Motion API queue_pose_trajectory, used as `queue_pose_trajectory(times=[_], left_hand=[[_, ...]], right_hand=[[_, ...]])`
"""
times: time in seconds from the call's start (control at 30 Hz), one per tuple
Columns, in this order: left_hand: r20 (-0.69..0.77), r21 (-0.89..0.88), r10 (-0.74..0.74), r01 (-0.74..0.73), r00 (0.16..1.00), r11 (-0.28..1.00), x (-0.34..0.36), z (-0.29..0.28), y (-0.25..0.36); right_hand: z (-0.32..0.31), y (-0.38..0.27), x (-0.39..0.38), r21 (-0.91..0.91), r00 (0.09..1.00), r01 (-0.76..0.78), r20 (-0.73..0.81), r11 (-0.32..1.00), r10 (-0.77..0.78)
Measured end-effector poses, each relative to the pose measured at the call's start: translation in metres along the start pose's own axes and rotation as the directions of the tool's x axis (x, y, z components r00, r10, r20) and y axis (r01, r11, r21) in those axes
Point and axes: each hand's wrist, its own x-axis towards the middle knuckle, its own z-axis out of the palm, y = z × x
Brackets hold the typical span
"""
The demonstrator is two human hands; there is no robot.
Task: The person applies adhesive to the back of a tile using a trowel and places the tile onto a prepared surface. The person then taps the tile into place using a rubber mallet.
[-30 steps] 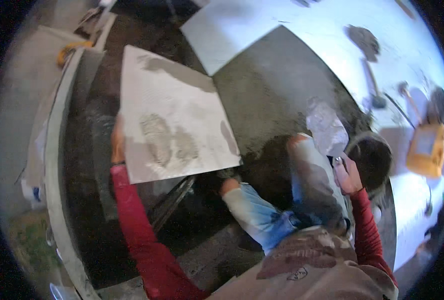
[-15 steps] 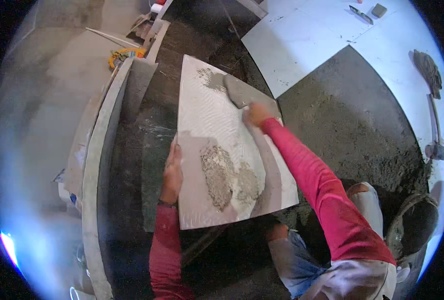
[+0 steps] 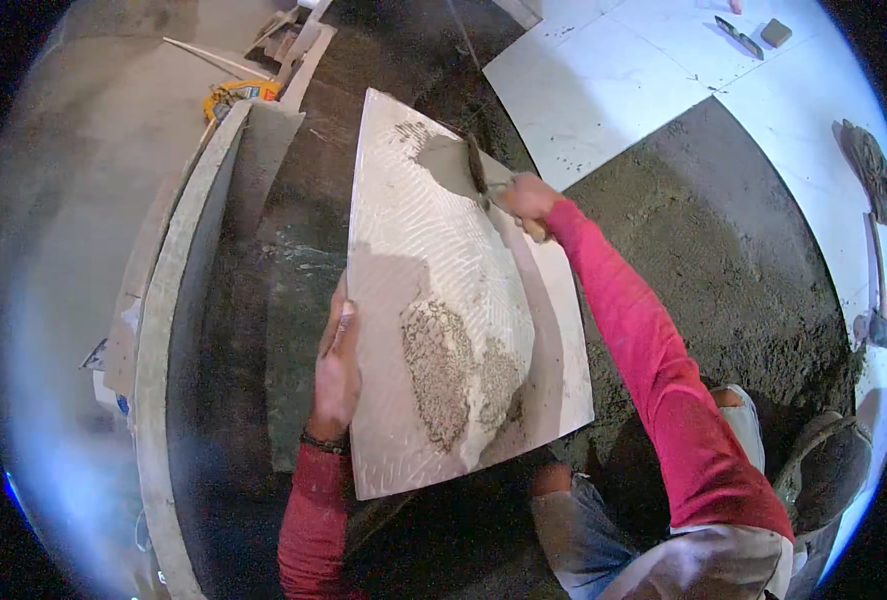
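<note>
A large pale tile [image 3: 382, 445] stands tilted in front of me, its ridged back facing up. My left hand [image 3: 336, 375] grips its left edge, the thumb on the tile's face. In my right hand [image 3: 532, 198] is a trowel [image 3: 478, 168] with a wooden handle, fingers wrapped around it. The trowel's blade is turned on edge over the upper part of the tile, beside a smooth grey smear of mortar [image 3: 444, 163]. Rough, crumbly mortar [image 3: 436, 375] sticks to the lower middle of the tile.
Right of the tile lies a grey mortar bed [image 3: 714, 230], bordered by white floor tiles [image 3: 604, 75]. A bucket [image 3: 832, 470] stands at lower right. A long-handled tool [image 3: 876, 260] lies at far right. Along the left runs a low wall [image 3: 179, 240], with a yellow item [image 3: 236, 97] near its far end.
The trowel blade, flat against the tile before, is now turned up on edge. My right hand has shifted slightly up and right. My left hand still holds the tile's edge.
</note>
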Motion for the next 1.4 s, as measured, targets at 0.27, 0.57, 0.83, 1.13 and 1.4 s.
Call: queue_pose_trajectory(times=[0.27,0.57,0.83,1.13,1.4], left_hand=[[0.04,-0.007,-0.009,0.009,0.999,1.0,0.002,0.003,0.011],[0.031,-0.034,0.034,-0.033,0.999,0.999,0.005,-0.001,-0.004],[0.045,-0.048,0.055,-0.053,0.997,0.997,-0.001,-0.012,-0.009],[0.114,-0.133,0.077,-0.062,0.991,0.989,0.015,0.009,-0.007],[0.115,-0.208,0.064,-0.039,0.991,0.977,0.012,0.0,-0.012]], right_hand=[[-0.007,-0.075,0.05,-0.143,0.964,0.264,0.072,0.954,-0.256],[0.012,-0.13,0.012,-0.327,0.88,0.426,-0.065,0.843,-0.47],[0.044,-0.11,-0.113,-0.278,0.881,0.46,0.02,0.843,-0.474],[0.03,-0.06,-0.072,-0.287,0.842,0.488,-0.095,0.825,-0.531],[0.027,-0.052,-0.051,-0.603,0.851,0.336,-0.135,0.724,-0.508]])
